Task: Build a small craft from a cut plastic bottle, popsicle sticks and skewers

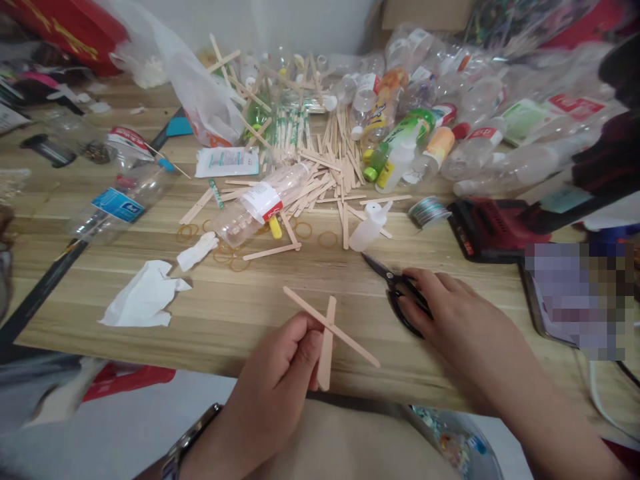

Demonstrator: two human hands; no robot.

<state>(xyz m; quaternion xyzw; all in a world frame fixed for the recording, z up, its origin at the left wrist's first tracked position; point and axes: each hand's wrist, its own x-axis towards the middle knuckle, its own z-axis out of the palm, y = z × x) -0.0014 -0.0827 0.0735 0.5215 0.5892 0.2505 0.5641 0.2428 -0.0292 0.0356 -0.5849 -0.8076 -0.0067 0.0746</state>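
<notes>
Pinched between the thumb and fingers of my left hand (273, 373) are two wooden craft sticks (326, 353), crossed in an X just above the table's front edge. My right hand (463, 327) grips the black handles of a pair of scissors (393, 279). The scissors rest on the tabletop, their blades pointing away to the left. Beyond the blade tips stands a small white squeeze bottle (367, 232). Two more craft sticks (273, 252) lie joined at an angle, beyond my left hand.
A pile of craft sticks (345, 150) and many plastic bottles (480, 143) cover the back of the wooden table (240, 333). Rubber bands (327, 239) and crumpled tissue (145, 297) lie nearer. At right are a red-and-black battery tool (493, 230), a wire spool (429, 212) and a phone (543, 313).
</notes>
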